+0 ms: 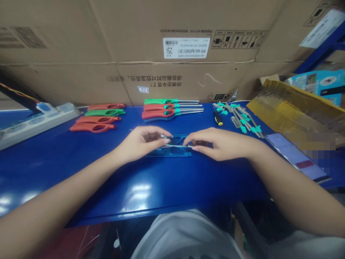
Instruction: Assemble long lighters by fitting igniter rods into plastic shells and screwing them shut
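Observation:
Two blue lighter shell halves (183,151) lie open on the blue table in front of me, partly covered by my fingers. Just over them a thin pale wire or tube (176,145) stretches between my hands. My left hand (140,144) is closed, thumb and forefinger pinching a small part at the left end of this thin wire; its exact kind is hard to make out. At the other end, my right hand (215,143) pinches the wire near a small dark tip, its fingers curled over the shell halves.
Red and green empty lighter shells (98,119) lie at the left beside a power strip (40,120). Behind my hands are several lighters with metal barrels (160,113). Metal tubes with teal pieces (244,118), a screwdriver (217,118), a phone (296,154) and a taped carton (293,111) sit right.

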Demonstrator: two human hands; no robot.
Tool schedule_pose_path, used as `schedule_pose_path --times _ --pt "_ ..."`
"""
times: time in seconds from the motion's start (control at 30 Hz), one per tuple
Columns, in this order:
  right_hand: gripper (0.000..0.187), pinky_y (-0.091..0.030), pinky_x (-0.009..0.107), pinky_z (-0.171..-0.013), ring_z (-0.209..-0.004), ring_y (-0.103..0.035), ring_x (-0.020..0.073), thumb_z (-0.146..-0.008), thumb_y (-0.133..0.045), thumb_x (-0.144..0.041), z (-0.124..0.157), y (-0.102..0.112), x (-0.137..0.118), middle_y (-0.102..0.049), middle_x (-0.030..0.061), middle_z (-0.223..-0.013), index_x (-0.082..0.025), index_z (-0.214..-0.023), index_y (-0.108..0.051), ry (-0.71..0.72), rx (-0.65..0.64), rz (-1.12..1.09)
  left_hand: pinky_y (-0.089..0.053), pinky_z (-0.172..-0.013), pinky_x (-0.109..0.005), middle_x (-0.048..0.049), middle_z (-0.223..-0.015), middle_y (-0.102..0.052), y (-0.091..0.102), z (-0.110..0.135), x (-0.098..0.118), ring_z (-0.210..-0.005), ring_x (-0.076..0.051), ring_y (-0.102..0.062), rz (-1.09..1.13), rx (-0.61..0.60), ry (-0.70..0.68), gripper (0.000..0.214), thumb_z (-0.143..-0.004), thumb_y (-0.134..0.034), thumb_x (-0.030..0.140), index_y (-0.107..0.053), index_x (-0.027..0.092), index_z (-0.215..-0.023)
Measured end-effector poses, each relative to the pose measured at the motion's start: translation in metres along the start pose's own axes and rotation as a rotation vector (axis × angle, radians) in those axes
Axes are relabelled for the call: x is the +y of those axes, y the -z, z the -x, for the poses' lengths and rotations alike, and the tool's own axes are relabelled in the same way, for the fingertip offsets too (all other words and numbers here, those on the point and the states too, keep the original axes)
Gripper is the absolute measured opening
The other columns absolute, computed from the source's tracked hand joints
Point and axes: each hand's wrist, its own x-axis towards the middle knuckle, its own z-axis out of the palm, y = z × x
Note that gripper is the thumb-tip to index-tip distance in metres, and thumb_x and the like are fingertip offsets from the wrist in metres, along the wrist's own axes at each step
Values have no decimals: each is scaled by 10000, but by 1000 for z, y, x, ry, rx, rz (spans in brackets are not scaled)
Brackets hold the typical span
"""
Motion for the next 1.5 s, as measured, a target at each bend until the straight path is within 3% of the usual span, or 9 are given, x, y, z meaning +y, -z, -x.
schedule_pose_path --times 0.1,0.23,0.7,1.2,1.5 --pt "282 -488 278 -791 -874 -680 171 -969 -546 -199 -1 -1 -1 -747 47 -1078 -218 -1232 -647 -52 -24 14 -511 -656 -254 -56 -835 -757 1 0 -3 -713 -152 -661 -52 -51 -28 352 -823 -778 417 -764 150 -1052" --pt "226 -477 240 -664 -759 -672 148 -940 -579 -185 -1 -2 -1 -756 45 -960 -183 -1154 -653 -132 -51 -9 -525 -704 -277 -78 -938 -772 3 -1 -4 -805 -186 -681 -191 -92 -54 350 -834 -755 434 -781 170 -1061" --pt "165 -495 293 -804 -893 -667 180 -919 -619 -145 -4 -7 7 -731 50 -962 -190 -1000 -755 -11 -82 79 -509 -697 -253 -59 -966 -759 5 0 -5 -784 -163 -675 -431 -143 -218 273 -889 -685 386 -796 200 -1056" --pt "223 -502 305 -789 -932 -708 207 -965 -569 -205 -4 -8 10 -753 60 -1058 -214 -1048 -775 7 60 310 -528 -704 -265 -73 -1012 -735 5 0 -6 -813 -170 -674 -449 -143 -228 279 -891 -683 389 -787 191 -1057" --pt "243 -490 302 -768 -895 -703 206 -971 -554 -198 -6 -10 13 -745 62 -1031 -213 -1046 -785 -28 4 346 -543 -711 -280 -81 -1043 -710 4 1 -5 -806 -167 -670 -441 -147 -233 282 -893 -683 383 -783 181 -1063"
